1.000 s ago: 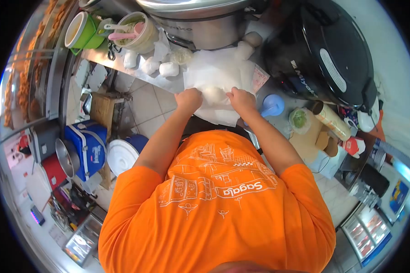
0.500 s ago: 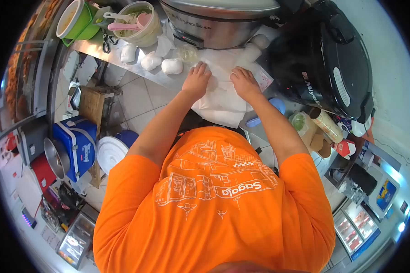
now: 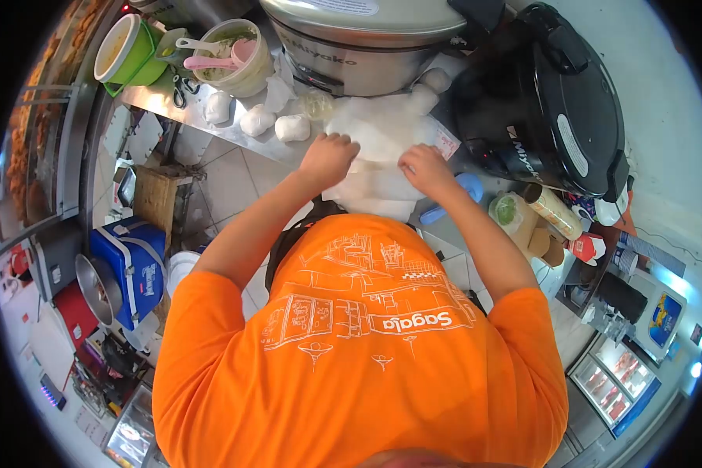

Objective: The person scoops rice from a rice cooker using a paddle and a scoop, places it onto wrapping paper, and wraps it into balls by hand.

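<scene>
White wrapping paper [image 3: 370, 125] lies on the metal counter in front of me, its near edge folded or rolled over. My left hand [image 3: 330, 161] is closed at the left end of that fold, its fingertips on the paper edge. At the right end, my right hand [image 3: 426, 168] pinches the same sheet between thumb and fingers. Whatever may lie inside the fold is hidden. Several white wrapped bundles [image 3: 292, 128] sit to the left, beside a clear plastic bag [image 3: 317, 104]. More white bundles [image 3: 423, 100] rest at the paper's far right.
A steel Miyako rice cooker [image 3: 343, 58] stands behind the paper, and a black one [image 3: 538, 117] at the right. At the left are a tub with pink utensils [image 3: 238, 82], scissors [image 3: 181, 90] and a green bucket [image 3: 136, 58]. A blue-handled item [image 3: 456, 195] lies right of the paper.
Both hands have drawn slightly toward my body with the near part of the paper, which now shows a fold between them. The camera view has shifted a little.
</scene>
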Demonstrator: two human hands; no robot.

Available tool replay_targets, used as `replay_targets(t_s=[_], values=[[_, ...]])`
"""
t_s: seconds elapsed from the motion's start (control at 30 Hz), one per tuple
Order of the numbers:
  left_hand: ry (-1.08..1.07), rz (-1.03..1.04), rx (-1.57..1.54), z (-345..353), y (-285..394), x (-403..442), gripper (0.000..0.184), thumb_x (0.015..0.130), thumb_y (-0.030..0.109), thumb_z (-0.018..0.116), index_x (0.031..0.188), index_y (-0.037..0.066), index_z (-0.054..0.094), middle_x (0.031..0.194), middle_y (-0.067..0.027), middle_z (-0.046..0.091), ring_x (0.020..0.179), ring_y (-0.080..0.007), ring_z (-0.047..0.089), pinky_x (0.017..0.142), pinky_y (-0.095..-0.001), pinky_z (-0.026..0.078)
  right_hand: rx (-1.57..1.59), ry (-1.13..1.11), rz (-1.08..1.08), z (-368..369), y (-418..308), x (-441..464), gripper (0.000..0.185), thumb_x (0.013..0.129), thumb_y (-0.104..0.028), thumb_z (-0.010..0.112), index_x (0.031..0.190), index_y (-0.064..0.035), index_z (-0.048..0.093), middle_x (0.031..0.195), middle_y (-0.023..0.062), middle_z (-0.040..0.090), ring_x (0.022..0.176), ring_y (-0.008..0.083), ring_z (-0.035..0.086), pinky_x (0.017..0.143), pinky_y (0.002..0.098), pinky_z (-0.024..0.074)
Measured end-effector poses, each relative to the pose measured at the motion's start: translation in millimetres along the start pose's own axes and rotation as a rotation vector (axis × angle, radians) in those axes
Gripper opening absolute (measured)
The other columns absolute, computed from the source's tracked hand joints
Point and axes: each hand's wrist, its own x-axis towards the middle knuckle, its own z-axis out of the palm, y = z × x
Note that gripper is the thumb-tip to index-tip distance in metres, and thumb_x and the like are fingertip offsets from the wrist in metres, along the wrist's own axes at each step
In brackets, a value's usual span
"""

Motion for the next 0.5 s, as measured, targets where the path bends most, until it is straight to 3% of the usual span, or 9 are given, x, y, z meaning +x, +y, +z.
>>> replay_targets(t_s=[0.03,0.07,0.17,0.27,0.43,0.5], values=[[0.100,0.146,0.053,9.3,0.2,-15.6,0.016,0.086,0.010,0.061,0.101,0.013,0.068,0.100,-0.0040,0.065,0.107,-0.0251,0.061,0.092,-0.0395,0.045,-0.084,0.041,-0.145,3.9,-2.4,-12.1,0.012,0.086,-0.014,0.067,0.097,-0.0121,0.071,0.102,0.0049,0.068,0.105,0.0255,0.063,0.093,0.0414,0.0468],[0.200,0.293,0.105,18.3,0.5,-26.6,0.013,0.086,0.012,0.061,0.098,0.013,0.067,0.099,-0.0037,0.064,0.104,-0.0251,0.062,0.090,-0.0396,0.046,-0.076,0.043,-0.142,12.4,-1.9,-21.2,0.012,0.086,-0.014,0.067,0.097,-0.0121,0.071,0.102,0.0049,0.068,0.105,0.0255,0.063,0.093,0.0414,0.0468],[0.154,0.414,0.122,49.0,-0.7,-39.7,0.012,0.085,0.015,0.062,0.097,0.012,0.065,0.097,-0.0044,0.062,0.103,-0.0256,0.063,0.089,-0.0422,0.049,-0.251,0.046,-0.301,52.0,11.4,-37.5,0.014,0.083,-0.014,0.068,0.097,-0.0137,0.071,0.099,0.0032,0.066,0.104,0.0228,0.061,0.094,0.0401,0.0461],[0.207,0.341,0.018,92.0,-17.2,-37.3,0.016,0.085,0.017,0.064,0.100,0.010,0.066,0.101,-0.0049,0.063,0.106,-0.0256,0.062,0.092,-0.0426,0.050,-0.204,0.152,-0.269,73.6,15.9,-38.5,0.016,0.084,-0.014,0.066,0.099,-0.0133,0.071,0.101,0.0023,0.066,0.105,0.0224,0.061,0.097,0.0412,0.0453],[0.344,0.280,-0.148,79.6,4.2,-56.0,0.024,0.085,0.014,0.068,0.107,0.007,0.066,0.108,-0.0073,0.066,0.104,-0.0296,0.063,0.090,-0.0404,0.053,-0.220,0.304,-0.304,41.2,-16.1,-45.2,0.021,0.087,-0.012,0.060,0.103,-0.0104,0.072,0.100,0.0019,0.066,0.103,0.0225,0.061,0.103,0.0421,0.0430],[0.386,0.255,-0.148,84.0,4.3,-62.3,0.026,0.086,0.014,0.068,0.111,0.006,0.067,0.109,-0.0075,0.066,0.103,-0.0306,0.064,0.090,-0.0404,0.053,-0.259,0.219,-0.295,53.8,-3.2,-47.7,0.022,0.087,-0.015,0.062,0.108,-0.0103,0.071,0.101,0.0023,0.067,0.105,0.0229,0.061,0.104,0.0425,0.0424]])
